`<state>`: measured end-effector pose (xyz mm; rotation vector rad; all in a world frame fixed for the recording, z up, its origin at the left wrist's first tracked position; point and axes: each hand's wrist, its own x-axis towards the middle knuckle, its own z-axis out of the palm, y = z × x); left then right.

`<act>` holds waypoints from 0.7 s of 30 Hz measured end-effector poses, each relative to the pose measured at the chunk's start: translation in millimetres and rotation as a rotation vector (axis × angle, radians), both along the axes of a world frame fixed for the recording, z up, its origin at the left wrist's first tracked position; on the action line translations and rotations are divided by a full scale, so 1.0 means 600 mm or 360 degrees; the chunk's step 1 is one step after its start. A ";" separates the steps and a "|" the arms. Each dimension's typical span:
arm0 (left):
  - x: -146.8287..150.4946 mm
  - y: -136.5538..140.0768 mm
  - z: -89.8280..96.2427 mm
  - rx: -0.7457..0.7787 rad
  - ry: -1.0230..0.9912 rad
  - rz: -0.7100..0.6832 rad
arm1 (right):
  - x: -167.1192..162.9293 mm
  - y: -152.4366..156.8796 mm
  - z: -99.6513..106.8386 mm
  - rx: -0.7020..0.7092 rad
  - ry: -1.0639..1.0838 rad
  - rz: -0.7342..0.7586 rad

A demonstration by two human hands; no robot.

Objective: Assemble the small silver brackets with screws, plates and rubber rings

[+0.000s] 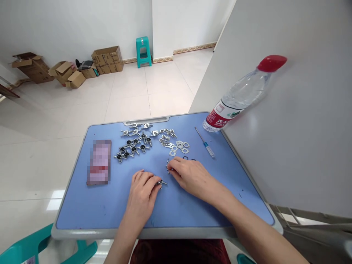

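Observation:
My left hand [143, 189] is closed around a small metal fitting [162, 182] just above the blue table, with the fitting's thin stem pointing right. Thumb and fingertips of my right hand [189, 174] are pinched together at a cluster of tiny screws [167, 167]; whatever lies between them is hidden. Beyond my hands lie several metal fittings with black centres [133, 149] and other plain metal fittings [134, 132]. Flat metal gaskets [172, 153] lie past my right hand, and a dark rubber ring [185, 158] shows beside it.
A phone [99, 161], its screen pixelated, lies at the table's left. A screwdriver [205, 143] and a large water bottle [233, 99] are at the right, near a pale panel [297, 128]. Cardboard boxes [107, 60] and a green stool [143, 52] stand on the floor beyond.

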<state>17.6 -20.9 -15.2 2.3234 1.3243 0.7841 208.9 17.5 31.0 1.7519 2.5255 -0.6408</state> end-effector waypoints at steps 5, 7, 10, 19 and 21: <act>-0.001 -0.001 0.000 0.0027 0.0009 0.0009 | -0.010 -0.001 -0.001 0.0034 -0.0080 -0.0011; 0.000 -0.001 0.000 0.0030 0.0010 0.0007 | -0.013 -0.003 -0.003 0.0016 -0.0142 -0.0012; 0.000 -0.001 0.000 0.0027 0.0020 0.0007 | -0.017 -0.004 -0.007 -0.0009 -0.0221 0.0007; 0.000 -0.001 0.000 0.0008 0.0036 0.0018 | -0.011 -0.006 -0.009 0.0119 -0.0119 0.0044; 0.000 -0.002 0.001 0.0005 0.0044 0.0024 | -0.011 -0.006 -0.008 0.0142 -0.0141 0.0119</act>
